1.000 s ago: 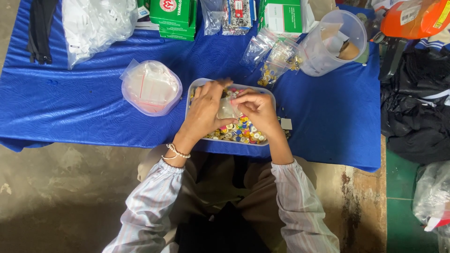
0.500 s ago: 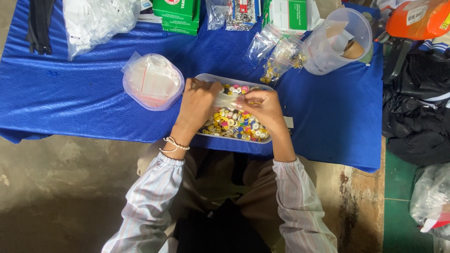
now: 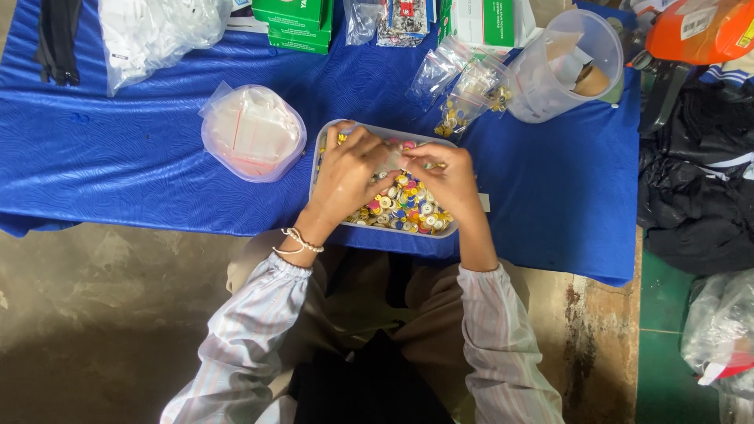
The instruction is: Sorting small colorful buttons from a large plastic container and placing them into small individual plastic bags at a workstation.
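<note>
A clear rectangular tray (image 3: 330,135) full of small colourful buttons (image 3: 404,210) rests on the blue cloth (image 3: 118,157) in front of me. Both hands hover over the tray. My left hand (image 3: 345,174) and my right hand (image 3: 448,179) meet above the buttons and pinch a small clear plastic bag (image 3: 390,159) between the fingertips. A beaded bracelet circles my left wrist.
A round clear tub (image 3: 253,132) of small bags sits left of the tray. Filled button bags (image 3: 463,94) and a clear jug (image 3: 561,67) lie beyond it at right. Green boxes (image 3: 294,22) line the back. Dark clothing (image 3: 699,180) piles at the right.
The hands have drawn closer together over the tray, with the small bag now between the fingertips. The view has shifted slightly.
</note>
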